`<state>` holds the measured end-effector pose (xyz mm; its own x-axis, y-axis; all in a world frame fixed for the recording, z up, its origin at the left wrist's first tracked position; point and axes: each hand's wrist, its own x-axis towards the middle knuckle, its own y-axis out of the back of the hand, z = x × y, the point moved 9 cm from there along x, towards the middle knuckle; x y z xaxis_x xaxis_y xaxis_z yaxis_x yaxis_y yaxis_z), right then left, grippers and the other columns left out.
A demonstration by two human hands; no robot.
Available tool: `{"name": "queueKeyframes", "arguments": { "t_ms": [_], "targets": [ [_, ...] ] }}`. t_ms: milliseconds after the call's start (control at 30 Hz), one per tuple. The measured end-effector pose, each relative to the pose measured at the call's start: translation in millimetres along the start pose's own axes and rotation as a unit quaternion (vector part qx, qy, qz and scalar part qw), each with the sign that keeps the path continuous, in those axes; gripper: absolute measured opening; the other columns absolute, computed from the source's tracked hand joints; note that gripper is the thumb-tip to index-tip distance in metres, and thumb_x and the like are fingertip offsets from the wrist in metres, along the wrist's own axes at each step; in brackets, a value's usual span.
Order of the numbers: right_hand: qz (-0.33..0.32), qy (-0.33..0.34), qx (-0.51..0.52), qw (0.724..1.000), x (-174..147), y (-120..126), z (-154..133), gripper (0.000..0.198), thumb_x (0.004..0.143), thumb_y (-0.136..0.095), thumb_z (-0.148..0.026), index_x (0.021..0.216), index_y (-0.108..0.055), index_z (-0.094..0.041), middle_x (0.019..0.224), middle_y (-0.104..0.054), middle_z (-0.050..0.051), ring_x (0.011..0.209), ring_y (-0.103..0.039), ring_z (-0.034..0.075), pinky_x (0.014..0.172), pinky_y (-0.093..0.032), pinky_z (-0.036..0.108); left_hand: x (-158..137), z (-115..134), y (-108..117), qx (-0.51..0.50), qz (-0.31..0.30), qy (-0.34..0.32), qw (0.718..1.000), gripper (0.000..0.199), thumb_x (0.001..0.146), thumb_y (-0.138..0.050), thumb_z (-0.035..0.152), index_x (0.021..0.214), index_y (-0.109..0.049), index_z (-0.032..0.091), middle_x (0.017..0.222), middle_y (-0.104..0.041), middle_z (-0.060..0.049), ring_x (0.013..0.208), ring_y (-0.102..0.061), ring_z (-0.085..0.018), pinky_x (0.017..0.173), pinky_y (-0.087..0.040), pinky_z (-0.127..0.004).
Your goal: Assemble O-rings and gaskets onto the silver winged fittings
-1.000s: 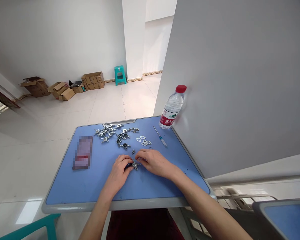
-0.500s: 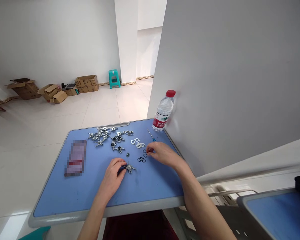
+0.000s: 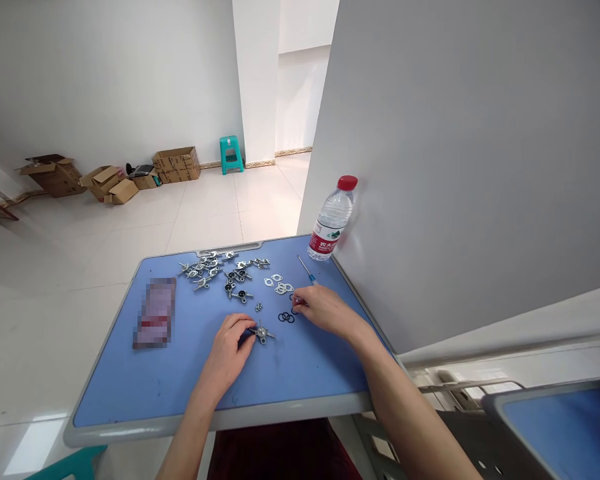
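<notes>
My left hand [image 3: 230, 347] rests on the blue table with thumb and fingers closed on the edge of a small silvery metal fitting [image 3: 263, 333] with projecting arms. My right hand [image 3: 325, 307] is over the black rubber rings, fingertips pinched together. A small reddish patch shows at the fingertips, and what they hold cannot be made out. Several black rings [image 3: 286, 317] lie just left of that hand; others are partly hidden by it. A screwdriver [image 3: 307, 268] has its shaft and blue part showing beyond the right hand, its other end covered.
Flat metal gaskets [image 3: 280, 289], tiny screws [image 3: 259, 307], black-centred fittings [image 3: 242, 295] and a pile of metal fittings [image 3: 200, 268] lie farther back. A water bottle [image 3: 333, 220] stands by the grey partition [image 3: 455, 167]. A blurred purplish packet [image 3: 155, 313] lies at left.
My right hand has shifted slightly over the rings, its fingertips now covering more of them, with a reddish patch showing. My left hand stays at the fitting. The whole view has shifted a little.
</notes>
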<state>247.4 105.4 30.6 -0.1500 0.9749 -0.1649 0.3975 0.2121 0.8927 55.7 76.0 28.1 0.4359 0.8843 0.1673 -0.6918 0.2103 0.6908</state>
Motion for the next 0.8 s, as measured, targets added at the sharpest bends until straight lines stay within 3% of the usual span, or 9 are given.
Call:
{"name": "queueKeyframes", "arguments": {
  "t_ms": [167,333,800],
  "targets": [
    [0.047,0.019,0.134,0.990,-4.3,10.2,-16.9,0.015,0.083,-0.055,-0.018,0.079,-0.070,-0.017,0.072,-0.068,0.002,0.064,-0.057,0.015,0.058,-0.035,0.024,0.1,4.3,3.1,-0.003,0.011,-0.007,1.000,0.020,0.086,-0.053,0.013,0.099,-0.064,0.023,0.108,-0.062,-0.004,0.102,-0.061,-0.021,0.090,-0.054,-0.037],
    [0.060,0.051,0.239,0.968,-2.8,-1.1,-40.0,0.014,0.081,-0.057,-0.019,0.074,-0.070,-0.017,0.068,-0.065,0.000,0.065,-0.054,0.013,0.061,-0.038,0.024,0.7,7.7,3.2,0.000,0.009,-0.005,1.000,0.020,0.083,-0.057,0.012,0.098,-0.065,0.023,0.108,-0.064,-0.004,0.102,-0.062,-0.022,0.089,-0.054,-0.037],
    [0.042,0.186,0.109,0.976,-11.7,-17.3,-74.6,0.018,0.086,-0.056,-0.006,0.086,-0.069,-0.019,0.085,-0.069,0.003,0.074,-0.061,0.015,0.065,-0.040,0.024,1.2,-0.2,-3.0,-0.007,-0.012,0.007,1.000,0.016,0.086,-0.059,0.013,0.099,-0.063,0.022,0.111,-0.062,-0.004,0.106,-0.059,-0.021,0.093,-0.051,-0.038]
  ]
}}
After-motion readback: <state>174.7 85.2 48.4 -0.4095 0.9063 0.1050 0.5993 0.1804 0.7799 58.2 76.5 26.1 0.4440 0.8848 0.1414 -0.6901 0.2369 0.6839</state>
